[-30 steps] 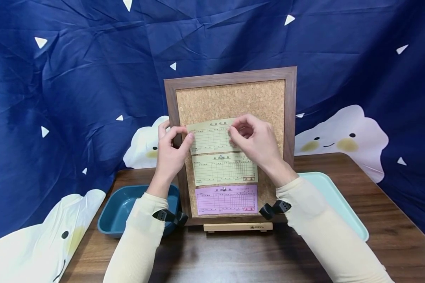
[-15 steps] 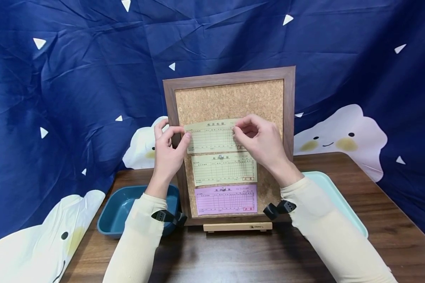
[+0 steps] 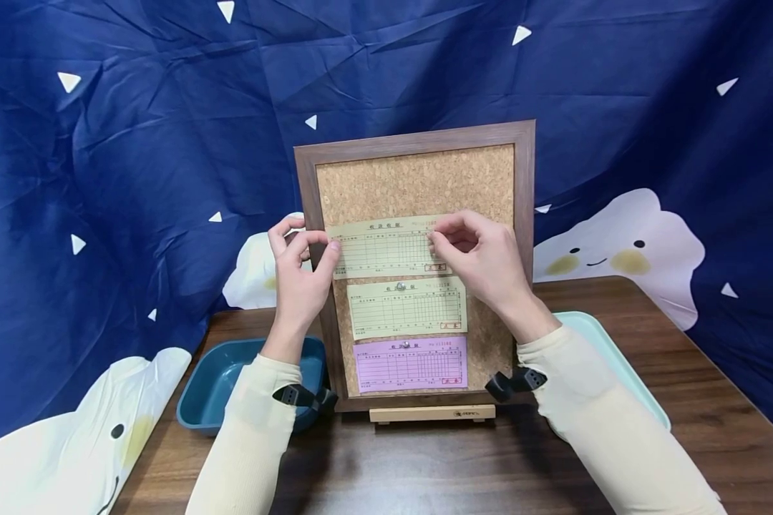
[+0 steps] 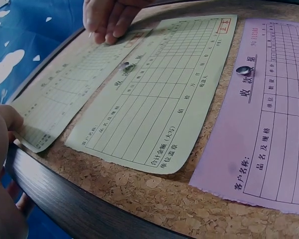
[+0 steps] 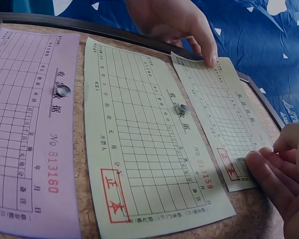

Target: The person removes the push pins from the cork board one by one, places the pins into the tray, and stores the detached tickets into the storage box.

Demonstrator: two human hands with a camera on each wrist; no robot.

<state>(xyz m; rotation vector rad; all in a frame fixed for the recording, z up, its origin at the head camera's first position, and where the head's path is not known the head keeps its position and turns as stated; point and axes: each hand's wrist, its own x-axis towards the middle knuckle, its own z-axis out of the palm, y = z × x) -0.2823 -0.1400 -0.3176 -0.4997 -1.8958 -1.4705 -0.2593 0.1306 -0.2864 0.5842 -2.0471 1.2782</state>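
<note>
At the left frame edge, my left hand (image 3: pixel 301 282) pinches the left end of the top pale green receipt slip (image 3: pixel 380 249) between thumb and index finger. Over that slip's right end is my right hand (image 3: pixel 489 268), thumb and index fingertips together; the left wrist view shows a small pale pin-like thing (image 4: pixel 90 35) at them, mostly hidden. The slip lies along the cork board (image 3: pixel 419 179). Below it hang a second green slip (image 3: pixel 402 318) and a purple slip (image 3: pixel 412 372), each fixed by a silver, round-headed pushpin (image 5: pixel 63 90) near its top middle.
The board's brown wooden frame (image 3: pixel 524 179) leans on an easel with a light wooden ledge (image 3: pixel 425 414). A dark teal bin (image 3: pixel 209 379) stands on the table (image 3: pixel 438 472) at left, a pale mint tray (image 3: pixel 625 365) at right. Behind hangs a blue curtain (image 3: pixel 135 143).
My left hand has drawn the top slip a little to the left. My right fingertips have shifted slightly right across it, uncovering its red stamp and number.
</note>
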